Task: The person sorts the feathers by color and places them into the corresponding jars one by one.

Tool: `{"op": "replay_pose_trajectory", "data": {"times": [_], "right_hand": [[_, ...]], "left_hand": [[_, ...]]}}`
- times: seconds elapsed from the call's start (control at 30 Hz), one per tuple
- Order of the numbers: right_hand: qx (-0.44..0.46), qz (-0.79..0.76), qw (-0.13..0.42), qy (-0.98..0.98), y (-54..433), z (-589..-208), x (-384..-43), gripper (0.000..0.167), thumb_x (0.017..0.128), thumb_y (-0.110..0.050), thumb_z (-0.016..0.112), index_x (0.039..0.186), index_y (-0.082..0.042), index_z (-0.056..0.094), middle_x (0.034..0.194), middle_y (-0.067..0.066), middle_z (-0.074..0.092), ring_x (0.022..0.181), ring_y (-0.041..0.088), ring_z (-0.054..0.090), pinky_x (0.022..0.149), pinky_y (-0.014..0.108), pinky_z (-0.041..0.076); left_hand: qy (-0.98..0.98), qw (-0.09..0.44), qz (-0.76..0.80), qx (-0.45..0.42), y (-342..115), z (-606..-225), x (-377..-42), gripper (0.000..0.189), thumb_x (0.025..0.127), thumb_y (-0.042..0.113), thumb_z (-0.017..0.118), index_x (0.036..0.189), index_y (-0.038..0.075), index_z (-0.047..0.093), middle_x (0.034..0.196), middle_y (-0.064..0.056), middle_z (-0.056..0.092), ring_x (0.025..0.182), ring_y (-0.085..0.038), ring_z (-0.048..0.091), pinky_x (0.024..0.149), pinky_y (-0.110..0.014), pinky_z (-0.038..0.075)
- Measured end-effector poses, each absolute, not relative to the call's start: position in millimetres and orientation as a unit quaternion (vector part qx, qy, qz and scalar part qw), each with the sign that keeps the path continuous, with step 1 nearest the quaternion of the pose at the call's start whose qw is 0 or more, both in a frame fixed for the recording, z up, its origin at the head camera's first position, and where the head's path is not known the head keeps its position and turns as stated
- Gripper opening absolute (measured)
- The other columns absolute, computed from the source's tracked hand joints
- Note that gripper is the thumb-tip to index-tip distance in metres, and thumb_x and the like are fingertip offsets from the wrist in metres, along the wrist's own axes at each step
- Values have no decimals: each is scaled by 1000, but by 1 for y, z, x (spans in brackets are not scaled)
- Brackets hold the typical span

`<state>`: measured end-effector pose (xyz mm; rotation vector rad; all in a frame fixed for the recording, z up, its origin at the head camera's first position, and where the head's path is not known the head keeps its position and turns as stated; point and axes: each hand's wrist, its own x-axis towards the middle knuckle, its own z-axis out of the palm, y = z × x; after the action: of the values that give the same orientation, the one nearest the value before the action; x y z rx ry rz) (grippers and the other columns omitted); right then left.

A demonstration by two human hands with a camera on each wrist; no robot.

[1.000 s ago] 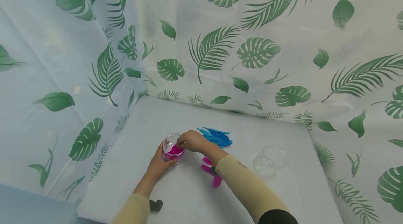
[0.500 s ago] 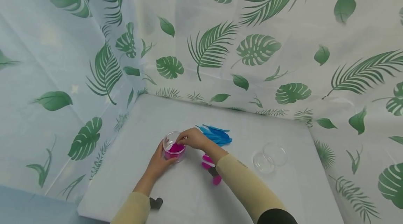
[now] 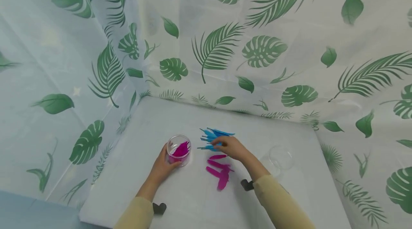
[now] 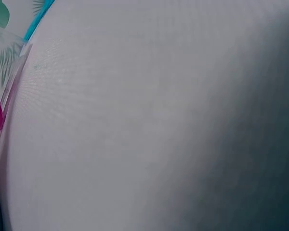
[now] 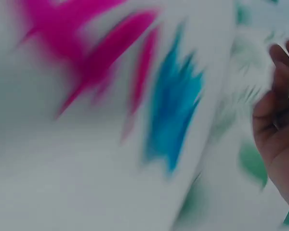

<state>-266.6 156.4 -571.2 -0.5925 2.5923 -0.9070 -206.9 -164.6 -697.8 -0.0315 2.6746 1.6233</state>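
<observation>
My left hand (image 3: 162, 169) grips a clear jar (image 3: 171, 146) at the table's left-middle, thumb on its near side. Inside the jar stand magenta feathers (image 3: 181, 149), their quills toward the rim. The left wrist view catches only the jar's edge (image 4: 12, 67) and a sliver of magenta. Over the near right part of a blue feather bunch (image 3: 208, 139) hovers my right hand (image 3: 232, 147), fingers loosely bent and holding nothing. More magenta feathers (image 3: 221, 172) lie just below it. In the right wrist view both the blue feathers (image 5: 173, 108) and the magenta ones are blurred.
Two clear round pieces (image 3: 280, 157), perhaps lids, lie right of my right hand, partly behind the forearm. A leaf-printed sheet (image 3: 222, 89) hangs behind and beside the white table (image 3: 190, 197).
My right hand has left a magenta feather in the jar and moved right, away from it, to above the blue bunch. The left hand keeps its grip on the jar in place.
</observation>
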Motion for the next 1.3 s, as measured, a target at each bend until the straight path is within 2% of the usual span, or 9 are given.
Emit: {"op": "replay_pose_trajectory", "data": {"times": [0.13, 0.23, 0.3, 0.43, 0.57, 0.67, 0.77, 0.93, 1.3], "right_hand": [[-221, -262, 199, 918, 208, -602, -237, 43, 91, -19, 71, 133, -24, 62, 135, 0, 61, 119, 29, 58, 85, 39, 58], [-222, -246, 207, 921, 229, -631, -219, 53, 90, -20, 72, 140, -30, 55, 145, -3, 54, 136, 30, 48, 99, 48, 54], [-220, -240, 200, 924, 234, -646, -212, 55, 91, -24, 71, 142, -33, 53, 147, -5, 52, 140, 29, 45, 104, 51, 50], [-201, -237, 159, 937, 231, -666, -203, 45, 91, -31, 70, 135, -37, 59, 138, -8, 57, 133, 25, 52, 102, 50, 51], [-178, -225, 114, 951, 227, -675, -198, 22, 90, -29, 72, 112, -34, 72, 117, -12, 61, 113, 15, 61, 93, 41, 56], [-154, -227, 115, 955, 226, -678, -197, 10, 89, -30, 73, 97, -36, 72, 106, -16, 60, 101, 9, 61, 88, 36, 57], [-128, -240, 129, 954, 228, -678, -199, 7, 89, -33, 73, 91, -38, 69, 102, -17, 58, 97, 6, 59, 86, 33, 57], [-115, -305, 129, 937, 235, -676, -203, 5, 91, -39, 70, 93, -38, 66, 101, -17, 61, 97, 5, 59, 84, 28, 55], [-35, -452, 137, 881, 247, -667, -206, 19, 91, -38, 69, 101, -23, 72, 100, -6, 72, 100, 14, 63, 87, 31, 53]], "left_hand": [[860, 7, 509, -11, -164, -694, -207, 110, 71, 57, 82, 157, 19, 23, 159, -15, 35, 147, -40, 31, 115, -62, 30], [860, 13, 510, -15, -164, -694, -206, 111, 71, 58, 82, 157, 21, 23, 159, -13, 35, 147, -39, 30, 115, -63, 30], [855, 14, 518, -20, -163, -694, -205, 111, 70, 57, 82, 157, 21, 23, 159, -13, 35, 148, -39, 30, 115, -64, 29], [853, 21, 521, -31, -163, -695, -201, 111, 69, 59, 82, 157, 23, 23, 160, -11, 35, 148, -39, 29, 115, -65, 29], [854, 25, 519, -34, -162, -696, -196, 112, 70, 61, 81, 157, 22, 22, 160, -12, 34, 148, -40, 28, 115, -65, 29], [855, 21, 517, -33, -161, -697, -196, 112, 70, 60, 81, 157, 20, 21, 160, -14, 34, 148, -40, 28, 115, -64, 28], [855, 23, 516, -35, -161, -699, -199, 114, 69, 61, 81, 158, 21, 20, 160, -14, 32, 148, -40, 27, 116, -63, 27], [853, 31, 519, -42, -161, -697, -200, 116, 68, 63, 80, 158, 23, 19, 162, -12, 29, 150, -39, 24, 117, -63, 25], [853, 28, 520, -38, -161, -697, -199, 114, 70, 59, 81, 158, 22, 19, 162, -13, 30, 149, -39, 25, 117, -62, 25]]}}
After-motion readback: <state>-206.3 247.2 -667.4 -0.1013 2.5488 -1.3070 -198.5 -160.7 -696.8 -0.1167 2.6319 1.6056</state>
